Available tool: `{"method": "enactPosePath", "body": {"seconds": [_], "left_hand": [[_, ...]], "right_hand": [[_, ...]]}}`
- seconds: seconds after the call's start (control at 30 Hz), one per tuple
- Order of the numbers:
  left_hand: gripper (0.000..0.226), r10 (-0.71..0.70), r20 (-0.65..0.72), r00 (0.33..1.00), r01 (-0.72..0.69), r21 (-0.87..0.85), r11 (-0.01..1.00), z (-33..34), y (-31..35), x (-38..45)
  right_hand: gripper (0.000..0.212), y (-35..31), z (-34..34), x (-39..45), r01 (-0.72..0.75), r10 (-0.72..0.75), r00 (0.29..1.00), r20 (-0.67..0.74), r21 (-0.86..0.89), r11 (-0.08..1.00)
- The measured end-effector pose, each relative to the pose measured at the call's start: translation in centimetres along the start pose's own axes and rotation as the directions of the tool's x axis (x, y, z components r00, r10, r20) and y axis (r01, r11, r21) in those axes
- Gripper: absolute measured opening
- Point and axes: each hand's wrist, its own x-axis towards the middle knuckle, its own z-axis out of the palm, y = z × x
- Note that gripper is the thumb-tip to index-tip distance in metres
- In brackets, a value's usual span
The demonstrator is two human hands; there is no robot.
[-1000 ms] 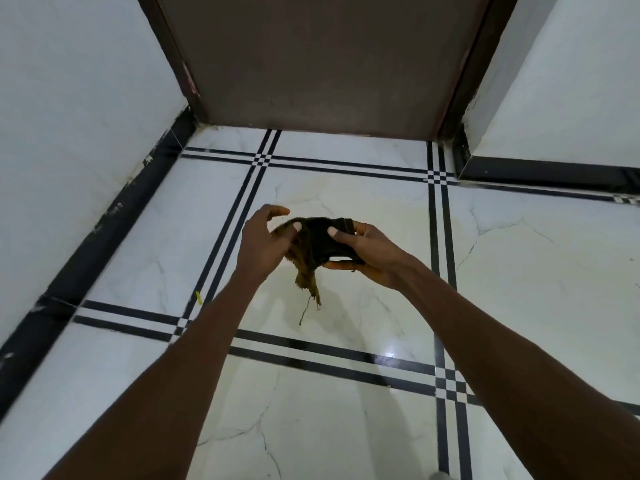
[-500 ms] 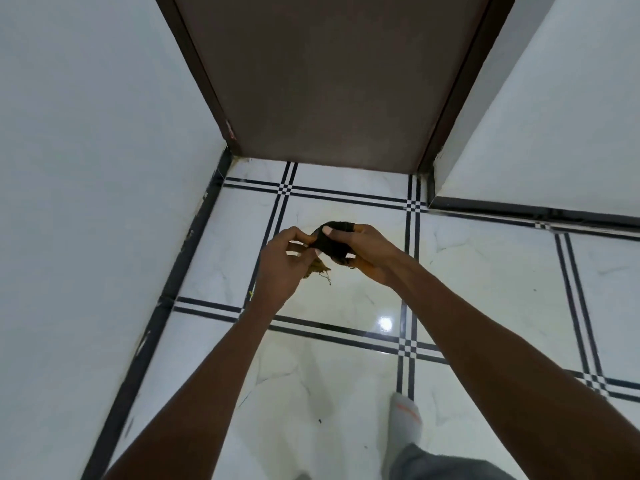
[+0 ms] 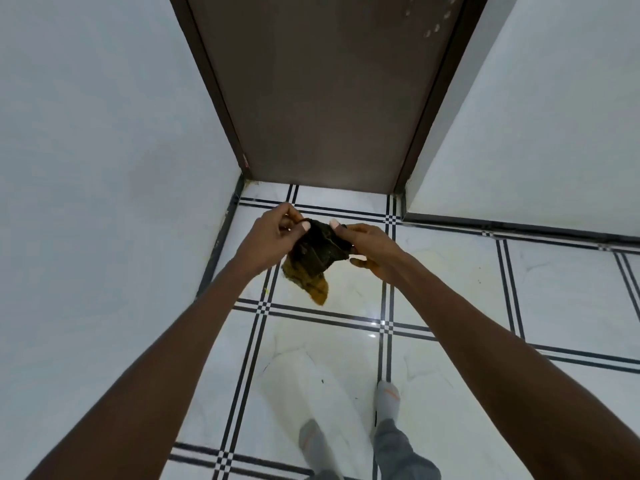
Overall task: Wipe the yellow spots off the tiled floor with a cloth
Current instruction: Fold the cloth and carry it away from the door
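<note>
Both arms were stretched forward over the tiled floor [image 3: 450, 306], and the cloth [image 3: 317, 258] hung in the air between the two hands, clear of the tiles. The left hand [image 3: 273, 233] pinched the cloth's upper left edge, thumb pressed against the curled fingers. The right hand [image 3: 367, 247] gripped the upper right edge, its thumb on top of the fabric and its fingers folded under. The cloth was dark where the fingertips held it and stained yellow-brown at the loose end, which drooped below and between the fingers.

Beneath the hanging end, a faint yellow smear [image 3: 426, 254] showed on the white tile just beyond the right hand's fingers. A small yellow spot [image 3: 266, 290] lay on the floor below the left wrist, beside the dark double lines of the tile border.

Past the fingertips stood a brown door [image 3: 325, 98], shut between two pale walls. Closer to the person than the hands, two feet in grey socks [image 3: 388, 398] stood on the tiles, with grey trouser legs above them.
</note>
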Motion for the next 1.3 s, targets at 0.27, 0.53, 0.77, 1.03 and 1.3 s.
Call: {"method": "enactPosePath", "body": {"seconds": [0.27, 0.53, 0.77, 1.03, 1.3], "left_hand": [[0.025, 0.111, 0.009, 0.994, -0.111, 0.13, 0.985, -2.8, 7.6, -3.0], [0.025, 0.115, -0.003, 0.993, -0.113, 0.183, 0.977, -6.9, 12.7, -5.3], [0.026, 0.15, -0.068, 0.986, -0.123, 0.301, 0.946, -7.5, 14.1, -6.7], [0.031, 0.016, -0.15, 0.989, 0.011, 0.177, 0.984, -6.7, 15.2, -5.7], [0.033, -0.236, -0.254, 0.938, 0.184, -0.213, 0.96, 0.0, 8.1, -7.3]], "right_hand": [[0.074, -3.2, -0.9, -5.9, 0.421, -0.317, 0.889, 0.33, -0.322, 0.848], [0.045, -5.6, -0.6, -7.6, 0.452, -0.348, 0.81, 0.473, -0.124, 0.883], [0.058, -5.6, -0.8, -9.6, 0.433, -0.342, 0.846, 0.408, -0.153, 0.888], [0.051, -3.7, -1.7, -12.1, 0.355, -0.326, 0.859, 0.395, 0.0, 0.935], [0.034, -3.3, -3.1, -13.6, 0.162, -0.263, 0.902, 0.343, 0.297, 0.941]]}}
